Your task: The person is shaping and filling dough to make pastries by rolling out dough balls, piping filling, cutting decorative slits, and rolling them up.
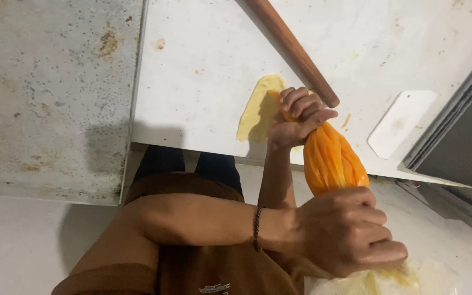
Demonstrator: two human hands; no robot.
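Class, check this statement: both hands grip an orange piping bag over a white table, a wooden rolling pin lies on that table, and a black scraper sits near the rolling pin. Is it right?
Not quite. The head view shows the scraper is white, not black. The rest stands: both hands grip the orange piping bag over the white table, and the wooden rolling pin lies there.

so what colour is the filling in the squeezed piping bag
Orange, inside the clear plastic piping bag; the head view shows it best.

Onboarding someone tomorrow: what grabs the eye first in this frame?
The orange piping bag at centre right, gripped by two hands: one at its tip, one twisting its top. The tip meets a pale dough sheet on the white table, beside a wooden rolling pin and a white scraper.
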